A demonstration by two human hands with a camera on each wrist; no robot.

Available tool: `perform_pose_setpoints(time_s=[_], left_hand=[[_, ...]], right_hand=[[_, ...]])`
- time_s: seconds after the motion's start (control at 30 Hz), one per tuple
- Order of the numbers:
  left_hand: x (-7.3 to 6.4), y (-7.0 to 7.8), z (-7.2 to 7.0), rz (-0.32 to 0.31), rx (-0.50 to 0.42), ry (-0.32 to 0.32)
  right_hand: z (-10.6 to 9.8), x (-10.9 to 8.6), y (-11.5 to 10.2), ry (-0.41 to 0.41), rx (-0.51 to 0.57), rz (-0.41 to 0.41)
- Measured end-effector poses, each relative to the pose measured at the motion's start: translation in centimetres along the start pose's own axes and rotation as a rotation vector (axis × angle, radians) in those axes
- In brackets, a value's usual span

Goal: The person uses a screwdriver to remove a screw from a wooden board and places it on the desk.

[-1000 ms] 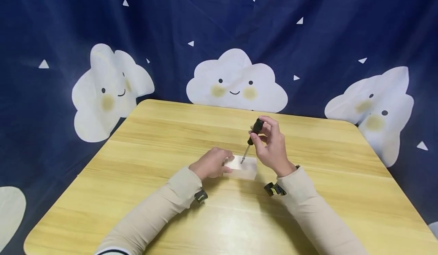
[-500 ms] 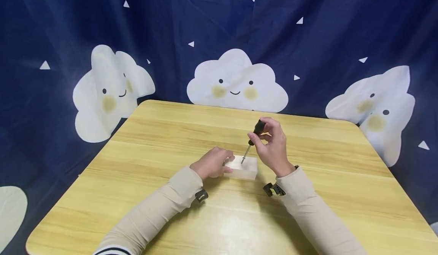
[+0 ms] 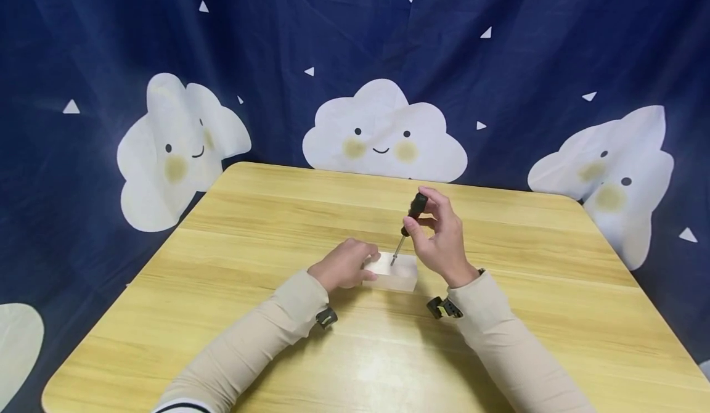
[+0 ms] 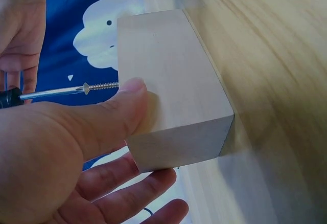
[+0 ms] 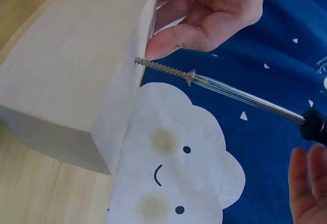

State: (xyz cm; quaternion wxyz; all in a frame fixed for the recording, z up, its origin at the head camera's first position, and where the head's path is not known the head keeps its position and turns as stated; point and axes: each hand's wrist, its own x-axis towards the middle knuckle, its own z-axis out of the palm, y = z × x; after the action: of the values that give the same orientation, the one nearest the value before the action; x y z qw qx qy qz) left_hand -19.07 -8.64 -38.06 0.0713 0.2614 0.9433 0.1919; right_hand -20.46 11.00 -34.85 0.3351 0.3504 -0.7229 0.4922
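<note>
A pale wooden block [image 3: 405,269] lies on the table, and my left hand [image 3: 345,264] grips its left end between thumb and fingers. In the left wrist view the thumb presses the near side of the block [image 4: 168,70]. A screw [image 5: 163,69] stands in the block's top face, most of its thread showing. The screwdriver's shaft [image 5: 245,97] meets the screw head, roughly in line with it. My right hand [image 3: 444,240] holds the black screwdriver handle [image 3: 416,208] between thumb and fingers, tilted towards the upper right in the head view.
The light wood table [image 3: 266,216] has rounded corners and extends around both arms. Behind it hangs a dark blue curtain [image 3: 355,31] printed with smiling clouds and small white triangles. A dark wrist strap device [image 3: 444,307] sits at the right wrist, another device [image 3: 326,317] at the left.
My right fingers have shifted slightly around the screwdriver handle, first closing lower, then reaching up again. The left hand and the block stay put.
</note>
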Motion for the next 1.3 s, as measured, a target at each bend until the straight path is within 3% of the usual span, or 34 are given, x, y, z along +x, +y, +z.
perform_pose_setpoints(time_s=[0.23, 0.43, 0.7, 0.8, 1.07, 1.3], left_hand=[[-0.18, 0.09, 0.03, 0.006, -0.008, 0.002], [-0.26, 0.07, -0.03, -0.001, -0.003, 0.002], [-0.29, 0.07, -0.04, 0.0, 0.003, 0.008], [-0.23, 0.06, 0.0, -0.005, 0.001, 0.003], [-0.08, 0.04, 0.15, -0.005, 0.005, 0.012], [-0.08, 0.13, 0.15, 0.0, 0.02, 0.021]], right_hand=[[0.14, -0.04, -0.04, 0.077, -0.058, -0.001], [0.07, -0.01, -0.07, 0.045, -0.052, 0.003], [-0.03, 0.15, -0.46, -0.015, 0.059, 0.05], [0.0, 0.17, -0.44, -0.006, 0.022, 0.052], [0.43, 0.21, -0.19, 0.144, -0.127, 0.057], [0.21, 0.29, -0.32, 0.105, -0.099, 0.046]])
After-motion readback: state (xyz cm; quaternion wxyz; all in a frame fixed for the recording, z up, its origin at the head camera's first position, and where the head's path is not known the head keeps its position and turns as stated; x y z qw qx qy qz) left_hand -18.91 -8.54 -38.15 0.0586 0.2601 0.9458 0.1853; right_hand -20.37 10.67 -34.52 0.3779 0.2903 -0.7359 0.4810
